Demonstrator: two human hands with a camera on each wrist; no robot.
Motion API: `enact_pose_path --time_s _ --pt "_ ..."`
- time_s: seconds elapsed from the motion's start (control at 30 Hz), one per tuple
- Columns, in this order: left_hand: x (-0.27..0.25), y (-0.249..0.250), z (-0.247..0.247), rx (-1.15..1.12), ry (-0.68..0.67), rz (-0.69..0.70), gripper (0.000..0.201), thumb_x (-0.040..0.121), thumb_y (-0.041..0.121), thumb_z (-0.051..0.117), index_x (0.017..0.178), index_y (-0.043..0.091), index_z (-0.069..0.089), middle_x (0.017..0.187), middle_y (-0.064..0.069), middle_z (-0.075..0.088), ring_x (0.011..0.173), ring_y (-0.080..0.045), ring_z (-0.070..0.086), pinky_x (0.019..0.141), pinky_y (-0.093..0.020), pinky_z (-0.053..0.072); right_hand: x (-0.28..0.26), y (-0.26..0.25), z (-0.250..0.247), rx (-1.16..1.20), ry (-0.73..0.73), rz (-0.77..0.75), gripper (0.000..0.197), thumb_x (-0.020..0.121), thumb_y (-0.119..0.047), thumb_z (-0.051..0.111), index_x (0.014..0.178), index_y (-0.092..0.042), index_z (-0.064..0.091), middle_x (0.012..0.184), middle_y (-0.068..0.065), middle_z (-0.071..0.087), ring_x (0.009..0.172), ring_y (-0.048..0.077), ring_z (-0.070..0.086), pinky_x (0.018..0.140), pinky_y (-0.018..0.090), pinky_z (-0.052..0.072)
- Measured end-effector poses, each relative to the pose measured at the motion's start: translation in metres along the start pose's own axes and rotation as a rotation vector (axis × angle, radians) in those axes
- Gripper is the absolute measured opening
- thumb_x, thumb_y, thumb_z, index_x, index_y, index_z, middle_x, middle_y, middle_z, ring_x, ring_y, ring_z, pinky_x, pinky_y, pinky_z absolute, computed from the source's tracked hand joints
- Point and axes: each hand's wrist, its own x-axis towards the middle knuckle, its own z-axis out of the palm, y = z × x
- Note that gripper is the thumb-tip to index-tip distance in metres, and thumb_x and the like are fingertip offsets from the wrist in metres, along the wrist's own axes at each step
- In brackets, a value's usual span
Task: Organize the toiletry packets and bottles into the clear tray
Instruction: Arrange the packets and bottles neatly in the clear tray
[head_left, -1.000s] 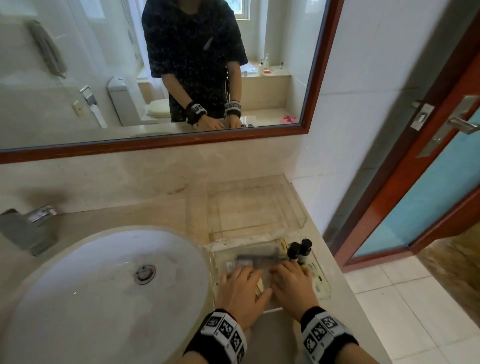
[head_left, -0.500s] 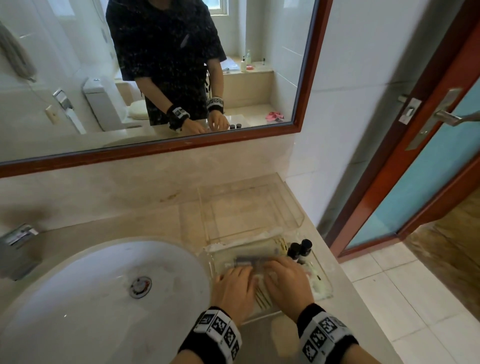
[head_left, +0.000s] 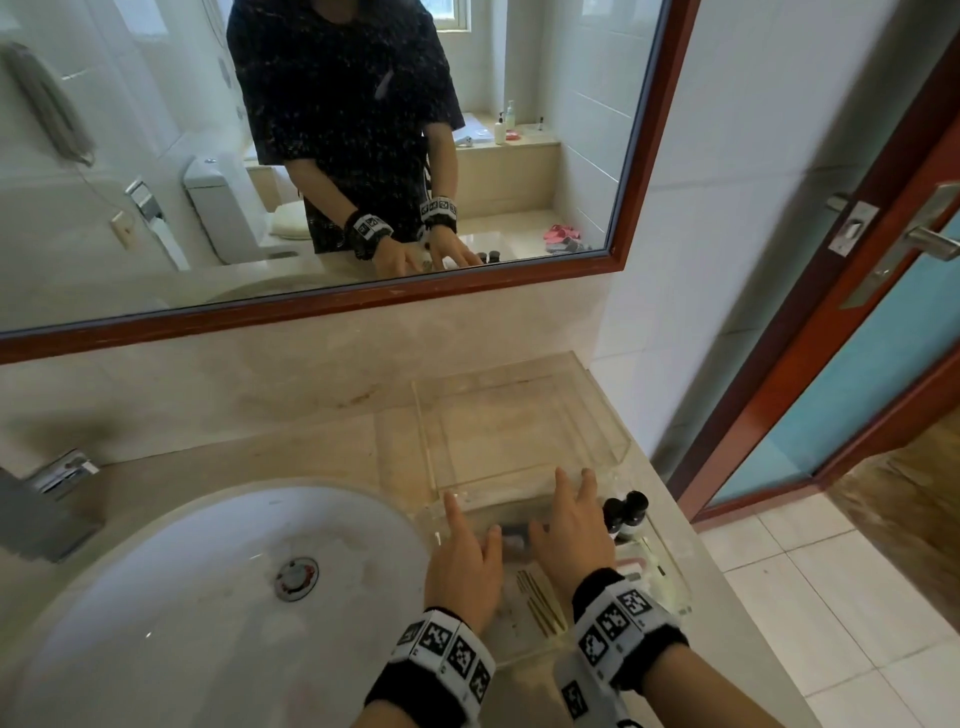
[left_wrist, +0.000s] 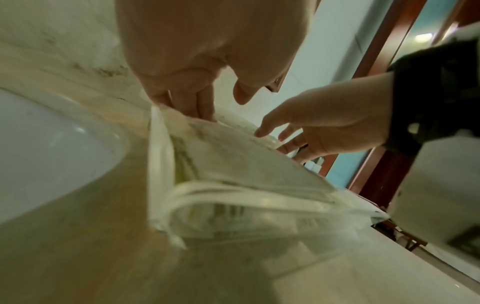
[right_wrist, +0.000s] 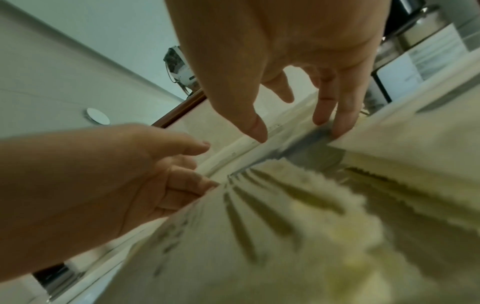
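1. Both hands are down in the near clear tray (head_left: 670, 587) on the table (head_left: 322, 447), right beside the sink (head_left: 208, 597). The left hand (head_left: 465, 561) and the right hand (head_left: 574, 535) have their fingers stretched out and loose, gripping nothing, fingertips resting on the flat packets (right_wrist: 285, 226).
2. Those packets look light, thin and floppy, probably slick film. My guess: they will slide and fan out if pushed, so pinch them by a short edge, or square them up between two flat palms.
3. The packets lie flat in the tray's left half, under the hands. The gold-striped one (head_left: 540, 603) runs its long side from the near edge toward the mirror (head_left: 519, 280), tilted a little to the left.
4. Two small dark-capped bottles (head_left: 626, 512) stand upright, touching each other, at the tray's far right, caps up. They look rigid and narrow, so they could tip; take each round the body, not by the cap.
5. A second clear tray (head_left: 613, 441) sits just behind, against the wall.
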Motion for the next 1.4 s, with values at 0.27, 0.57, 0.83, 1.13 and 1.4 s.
enact_pose_path --time_s 0.27,0.57,0.83,1.13,1.4 --pt "-0.006 0.021 -0.006 0.218 -0.063 0.023 0.065 0.101 0.035 0.033 0.152 0.010 0.000 0.111 -0.007 0.069 0.097 -0.023 0.065 0.081 -0.031 0.049 -0.002 -0.007 0.006 0.003 -0.064 0.121 0.068 0.093 -0.022 0.048 0.148 -0.004 0.013 0.154 0.029 -0.005 0.143 0.041 0.015 0.116 0.041 0.023" --pt "0.004 0.010 -0.013 0.352 0.099 0.126 0.047 0.095 0.030 0.045 0.140 0.020 0.038 0.134 -0.006 0.045 0.119 -0.023 0.047 0.097 -0.034 0.043 0.003 -0.008 0.012 0.111 -0.073 0.179 0.074 0.091 -0.021 0.052 0.148 0.000 0.010 0.152 0.028 0.011 0.141 0.041 0.018 0.117 0.043 0.022" --pt "0.001 -0.004 -0.012 0.440 0.177 0.246 0.036 0.079 0.032 0.068 0.114 0.023 0.066 0.118 -0.003 0.065 0.107 -0.024 0.061 0.087 -0.040 0.050 -0.004 -0.014 0.019 0.117 -0.070 0.149 0.081 0.093 -0.019 0.050 0.150 -0.009 -0.007 0.155 0.029 -0.011 0.144 0.044 -0.001 0.118 0.047 0.012" --pt "0.013 -0.007 -0.013 0.460 0.040 0.422 0.048 0.095 0.027 0.043 0.142 0.020 0.036 0.148 0.000 0.035 0.137 -0.020 0.030 0.114 -0.031 0.029 0.000 -0.013 0.021 0.215 -0.038 0.195 0.082 0.092 -0.019 0.052 0.150 -0.004 -0.004 0.155 0.028 0.000 0.144 0.042 0.007 0.118 0.046 0.013" --pt "0.023 0.008 -0.015 0.539 -0.001 0.429 0.042 0.094 0.026 0.043 0.136 0.024 0.039 0.151 0.005 0.033 0.142 -0.019 0.025 0.111 -0.046 0.022 -0.007 -0.018 0.026 0.309 -0.027 0.136 0.082 0.089 -0.016 0.057 0.150 -0.004 0.003 0.154 0.022 0.011 0.144 0.034 0.014 0.118 0.040 0.016"
